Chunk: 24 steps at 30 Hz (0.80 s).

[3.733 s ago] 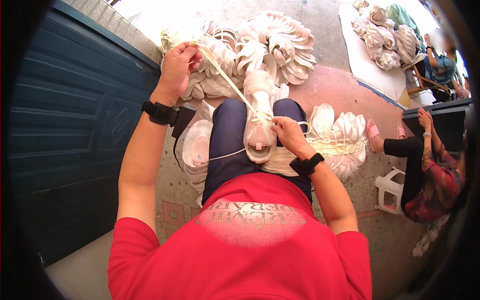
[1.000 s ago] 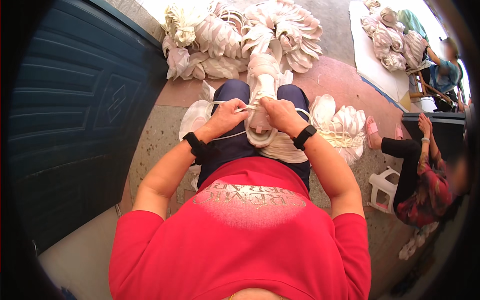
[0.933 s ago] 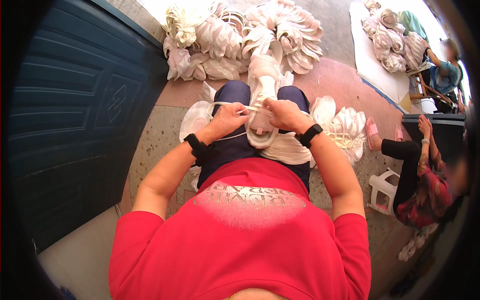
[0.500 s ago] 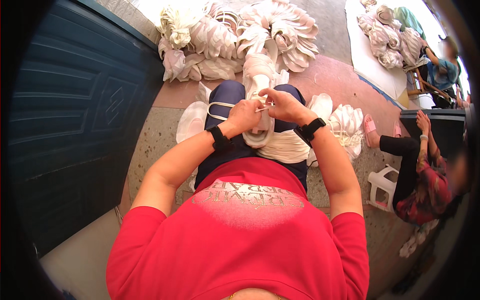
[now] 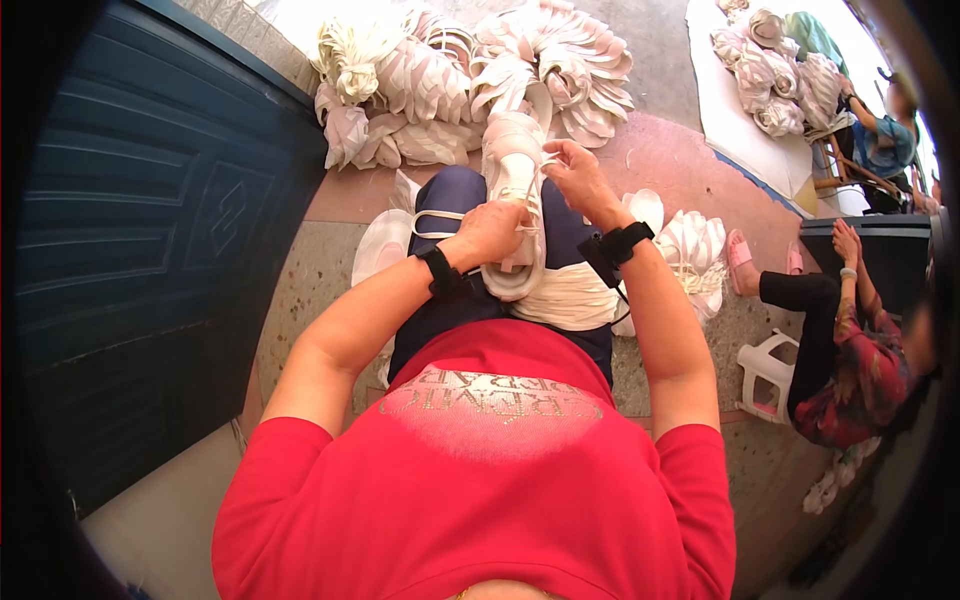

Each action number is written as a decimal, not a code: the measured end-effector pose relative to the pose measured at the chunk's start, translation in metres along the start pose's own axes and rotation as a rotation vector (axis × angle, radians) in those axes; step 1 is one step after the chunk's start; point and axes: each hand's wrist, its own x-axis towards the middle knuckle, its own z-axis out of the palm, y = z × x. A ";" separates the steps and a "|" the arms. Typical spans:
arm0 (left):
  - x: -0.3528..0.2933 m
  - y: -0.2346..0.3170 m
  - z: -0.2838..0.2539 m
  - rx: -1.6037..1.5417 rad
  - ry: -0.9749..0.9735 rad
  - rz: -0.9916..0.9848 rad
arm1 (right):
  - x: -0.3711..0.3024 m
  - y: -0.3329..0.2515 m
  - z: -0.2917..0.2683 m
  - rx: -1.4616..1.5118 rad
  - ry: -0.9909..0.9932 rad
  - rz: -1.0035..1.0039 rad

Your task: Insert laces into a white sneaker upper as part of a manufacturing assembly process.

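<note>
The left hand [image 5: 494, 230] touches a pale shoe [image 5: 515, 168] at twelve o'clock. The right hand [image 5: 579, 180] pinches a thin white lace [image 5: 547, 160] toward one o'clock.

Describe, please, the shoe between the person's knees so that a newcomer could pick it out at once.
Start at the red shirt, lower middle, then go up to the dark blue trousers. Between the knees lies a pale shoe, its opening toward the shirt. Unlike the shoe pieces heaped beyond, this one has the left hand on it.
</note>
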 end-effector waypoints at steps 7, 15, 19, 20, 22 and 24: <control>0.000 0.001 0.005 0.208 0.197 0.178 | -0.010 0.003 -0.001 -0.434 0.426 -0.318; -0.007 -0.015 0.006 0.162 0.573 0.390 | -0.027 0.014 0.014 0.063 -0.088 -0.047; -0.013 -0.016 0.007 0.174 0.539 0.393 | -0.025 0.021 0.016 0.172 -0.234 0.068; -0.014 -0.015 0.007 0.163 0.544 0.398 | -0.026 0.020 0.018 0.196 -0.271 0.072; -0.013 -0.017 0.009 0.143 0.558 0.425 | -0.026 0.017 0.018 0.191 -0.324 0.080; -0.011 -0.016 0.010 0.123 0.568 0.451 | -0.026 0.017 0.019 0.189 -0.377 0.090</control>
